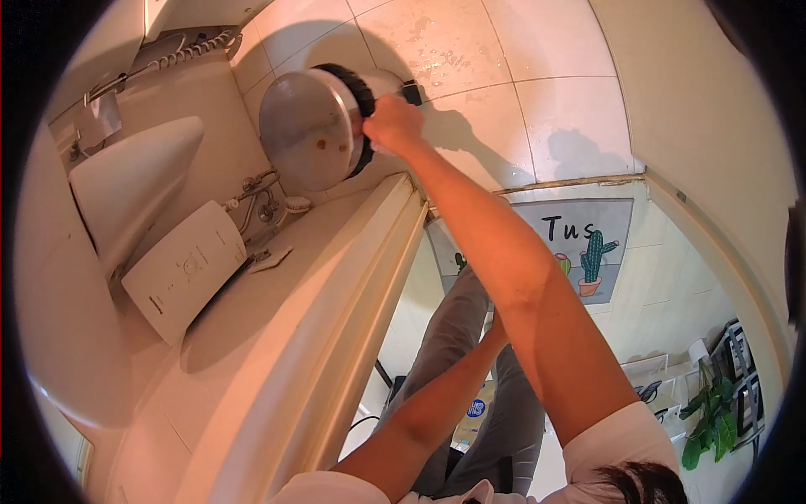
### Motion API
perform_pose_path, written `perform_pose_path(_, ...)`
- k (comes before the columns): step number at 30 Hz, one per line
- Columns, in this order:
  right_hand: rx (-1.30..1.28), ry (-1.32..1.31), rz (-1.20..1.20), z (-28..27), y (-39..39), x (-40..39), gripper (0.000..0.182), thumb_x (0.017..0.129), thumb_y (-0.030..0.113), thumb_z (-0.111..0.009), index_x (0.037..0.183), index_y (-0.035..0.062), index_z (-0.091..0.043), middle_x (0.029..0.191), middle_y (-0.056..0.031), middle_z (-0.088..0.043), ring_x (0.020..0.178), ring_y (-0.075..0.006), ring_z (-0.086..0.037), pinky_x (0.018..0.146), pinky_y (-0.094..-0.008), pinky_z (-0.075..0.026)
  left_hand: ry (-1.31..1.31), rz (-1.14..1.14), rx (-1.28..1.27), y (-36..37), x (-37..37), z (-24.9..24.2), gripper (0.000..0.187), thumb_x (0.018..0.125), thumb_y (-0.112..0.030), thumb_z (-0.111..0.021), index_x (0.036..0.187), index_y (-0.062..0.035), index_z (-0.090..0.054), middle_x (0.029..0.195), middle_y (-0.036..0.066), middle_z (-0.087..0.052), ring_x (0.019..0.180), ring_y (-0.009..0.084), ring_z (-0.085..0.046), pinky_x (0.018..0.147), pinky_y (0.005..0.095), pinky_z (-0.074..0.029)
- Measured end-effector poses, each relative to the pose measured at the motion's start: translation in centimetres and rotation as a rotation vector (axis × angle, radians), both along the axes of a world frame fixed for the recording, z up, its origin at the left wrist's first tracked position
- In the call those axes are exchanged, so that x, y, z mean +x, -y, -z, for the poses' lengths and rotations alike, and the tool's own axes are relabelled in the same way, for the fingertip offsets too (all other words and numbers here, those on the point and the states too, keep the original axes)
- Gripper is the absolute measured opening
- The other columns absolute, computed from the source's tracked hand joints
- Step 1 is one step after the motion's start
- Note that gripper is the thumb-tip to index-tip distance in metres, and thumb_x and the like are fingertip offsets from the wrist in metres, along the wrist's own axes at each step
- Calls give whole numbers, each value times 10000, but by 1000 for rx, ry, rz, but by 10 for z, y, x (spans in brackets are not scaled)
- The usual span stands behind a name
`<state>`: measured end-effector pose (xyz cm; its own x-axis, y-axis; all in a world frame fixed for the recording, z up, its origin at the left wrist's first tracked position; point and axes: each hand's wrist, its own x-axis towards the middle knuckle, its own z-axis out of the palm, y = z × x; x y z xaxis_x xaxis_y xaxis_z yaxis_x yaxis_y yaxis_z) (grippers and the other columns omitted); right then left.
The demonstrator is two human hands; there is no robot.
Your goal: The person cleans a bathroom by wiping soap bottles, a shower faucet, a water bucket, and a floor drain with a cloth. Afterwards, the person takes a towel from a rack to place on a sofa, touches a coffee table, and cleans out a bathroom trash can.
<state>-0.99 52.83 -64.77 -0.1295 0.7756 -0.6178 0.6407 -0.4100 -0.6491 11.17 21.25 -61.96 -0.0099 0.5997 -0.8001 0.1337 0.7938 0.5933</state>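
Note:
My right hand reaches far forward at the top of the view, its fingers closed at the dark rim of a round trash can. The can's metal lid stands tilted up, with a few brown spots on its surface. Black, crinkled material runs around the edge behind the lid; the fingertips meet it there. A small black part, like a pedal, shows just beyond my hand. My left forearm crosses low in front of my legs. The left hand itself is hidden behind my right arm.
Wet white tiles surround the can. On the left are a white sink, a white heater-like box, pipes and a brush. A raised doorsill crosses ahead of a cactus mat. A leafy plant stands right.

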Motion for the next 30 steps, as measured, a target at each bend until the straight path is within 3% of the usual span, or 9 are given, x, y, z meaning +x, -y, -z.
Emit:
perform_pose_path(12, 36, -55, -229, 18, -39, -80, 261, 726, 276, -600, 857, 56, -653, 894, -144, -642, 879, -303, -614, 747, -385, -486, 56, -28, -103, -18, -20, -10, 160, 771, -3, -536, 922, 7, -483, 686, 145, -590, 576, 234, -606, 479, 345, -471)
perform_pose_path(17, 101, -134, -94, 25, -34, -80, 475, 779, 372, -581, 1134, 60, -529, 936, -143, -635, 893, -306, -605, 753, -393, -481, 61, -36, -114, -26, -30, -11, 167, 773, -8, -545, 920, 5, -467, 678, 150, -587, 542, 236, -605, 439, 350, -471)
perform_pose_path(19, -131, -141, 17, 21, -20, -54, 652, 768, 426, -590, 1275, 65, -395, 964, -172, -619, 910, -335, -589, 770, -413, -471, 72, -39, -127, -25, -30, -13, 170, 774, -10, -549, 919, 4, -461, 675, 153, -585, 529, 237, -604, 424, 352, -471)
perform_pose_path(21, 62, -220, 300, 39, 24, -21, 629, 756, 368, -622, 1266, 59, -422, 967, -173, -620, 904, -295, -603, 753, -383, -480, 81, -39, -142, -27, -27, -14, 174, 775, -11, -553, 918, 3, -454, 672, 155, -584, 515, 238, -604, 408, 354, -471)
perform_pose_path(23, -160, -521, 511, 68, 78, 34, 427, 791, 170, -595, 1193, 58, -502, 908, -125, -627, 689, -196, -613, 608, -309, -507, 102, -32, -178, -28, -23, -18, 179, 776, -13, -557, 917, 3, -448, 669, 158, -583, 502, 239, -603, 392, 357, -471)
perform_pose_path(24, -363, -604, 731, 17, 92, 76, 381, 776, 82, -590, 1152, 51, -534, 891, -104, -617, 676, -135, -588, 567, -266, -503, 115, -19, -210, -29, -22, -22, 182, 777, -14, -559, 917, 2, -445, 667, 159, -582, 495, 240, -603, 384, 358, -471)
perform_pose_path(27, -296, -623, 956, -22, 181, 185, 279, 768, 101, -614, 1034, 24, -576, 841, -92, -627, 651, -123, -576, 499, -237, -463, 157, 51, -249, -16, -16, -35, 190, 778, -17, -565, 916, 1, -435, 662, 162, -580, 475, 241, -602, 361, 361, -471)
perform_pose_path(28, -269, -344, 973, -28, 212, 215, 207, 762, 109, -625, 951, 29, -596, 835, -72, -622, 642, -112, -566, 486, -230, -449, 156, 97, -228, -4, -15, -40, 210, 775, -21, -575, 914, -5, -419, 656, 166, -577, 457, 236, -596, 338, 356, -463)
perform_pose_path(30, -220, -243, 909, -62, 285, 269, 133, 756, 114, -616, 870, 47, -616, 817, -58, -612, 642, -83, -550, 448, -233, -417, 136, 228, -175, 15, -14, -51, 275, 766, -34, -604, 909, -23, -370, 638, 176, -567, 404, 220, -576, 270, 341, -440)
